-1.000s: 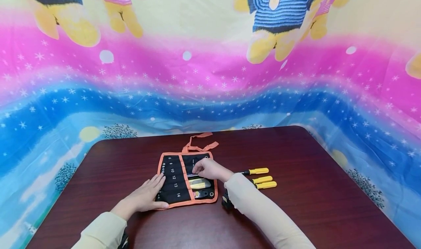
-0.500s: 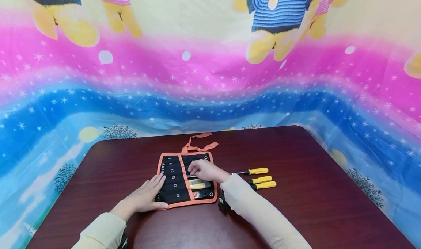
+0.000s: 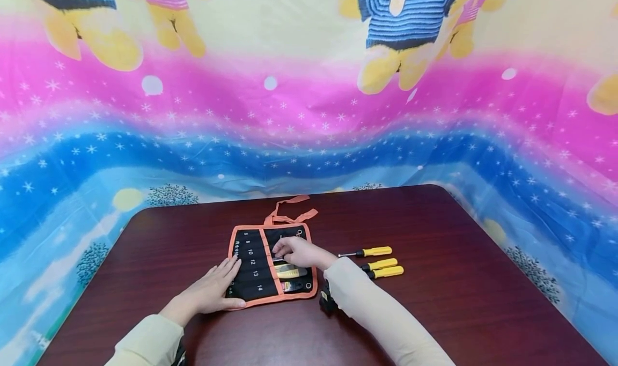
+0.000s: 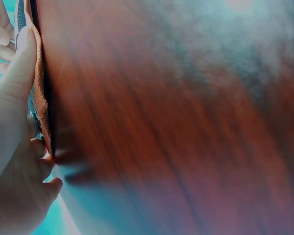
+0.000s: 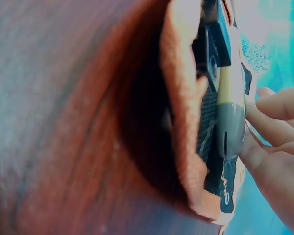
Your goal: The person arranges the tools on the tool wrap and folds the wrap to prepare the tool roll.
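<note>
In the head view, a black pouch (image 3: 264,269) with orange trim lies at the lower centre of the frame, on a dark red-brown table (image 3: 458,285). The left hand (image 3: 214,286) rests flat on the pouch's left edge, fingers extended, gripping nothing. The right hand (image 3: 298,251) is over the pouch's right half with fingers bent; whether they pinch anything cannot be told. Just below it, a yellow-and-grey knife (image 3: 292,271) sits in a pocket, and nearer the bottom trim is a black tool (image 3: 292,286) with a coloured label. Right of centre lie three yellow-handled screwdrivers (image 3: 376,251), and orange ties (image 3: 291,219) spread above the pouch. A printed cloth (image 3: 270,103) fills the upper frame.

In the left wrist view, the left hand is along the left edge, touching the pouch's orange border; other fingers show at upper left.

In the right wrist view, the knife stands out right of centre, black tool above it, with the right hand's fingers just beside at the right edge.
</note>
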A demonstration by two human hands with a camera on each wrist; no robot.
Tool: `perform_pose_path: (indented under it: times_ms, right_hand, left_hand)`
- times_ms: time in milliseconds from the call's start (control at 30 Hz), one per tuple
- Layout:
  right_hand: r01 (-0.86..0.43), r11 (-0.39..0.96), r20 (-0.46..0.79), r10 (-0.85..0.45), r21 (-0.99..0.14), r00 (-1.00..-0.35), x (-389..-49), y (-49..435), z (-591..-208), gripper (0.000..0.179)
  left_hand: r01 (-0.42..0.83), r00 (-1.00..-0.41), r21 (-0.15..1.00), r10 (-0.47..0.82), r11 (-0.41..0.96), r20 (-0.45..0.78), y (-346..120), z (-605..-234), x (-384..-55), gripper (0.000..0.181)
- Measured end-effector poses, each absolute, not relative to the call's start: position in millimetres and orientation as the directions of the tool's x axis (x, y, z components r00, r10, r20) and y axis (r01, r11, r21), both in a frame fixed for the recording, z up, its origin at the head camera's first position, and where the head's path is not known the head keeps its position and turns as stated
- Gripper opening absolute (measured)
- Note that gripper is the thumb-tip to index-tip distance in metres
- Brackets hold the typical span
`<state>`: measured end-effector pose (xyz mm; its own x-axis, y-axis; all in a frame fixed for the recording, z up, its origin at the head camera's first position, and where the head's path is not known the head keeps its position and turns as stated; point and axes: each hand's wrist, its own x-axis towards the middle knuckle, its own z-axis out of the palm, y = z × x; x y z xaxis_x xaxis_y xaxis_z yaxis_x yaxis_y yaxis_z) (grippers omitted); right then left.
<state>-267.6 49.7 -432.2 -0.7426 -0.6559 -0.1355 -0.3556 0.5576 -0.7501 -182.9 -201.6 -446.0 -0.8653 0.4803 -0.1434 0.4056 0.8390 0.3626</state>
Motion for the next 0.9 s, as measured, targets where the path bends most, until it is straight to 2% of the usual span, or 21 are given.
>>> perform_pose_path:
  times_ms: [300, 733, 900]
  right_hand:
    - [-0.371, 0.536, -0.132, -0.684, -0.758, -0.718, -267, 58, -431, 0.029]
    - [-0.391, 0.458, -0.026, -0.675, -0.798, -0.737, -274, 95, -405, 0.031]
    - [-0.397, 0.450, 0.019, -0.642, -0.800, -0.766, -276, 115, -399, 0.033]
  left_hand:
    - [0.401, -0.869, 0.370, 0.475, 0.838, -0.136, -202, -447, -184, 0.100]
    - [0.413, -0.867, 0.364, 0.483, 0.835, -0.122, -204, -448, -184, 0.101]
    - [0.417, -0.866, 0.366, 0.486, 0.832, -0.116, -203, -448, -184, 0.100]
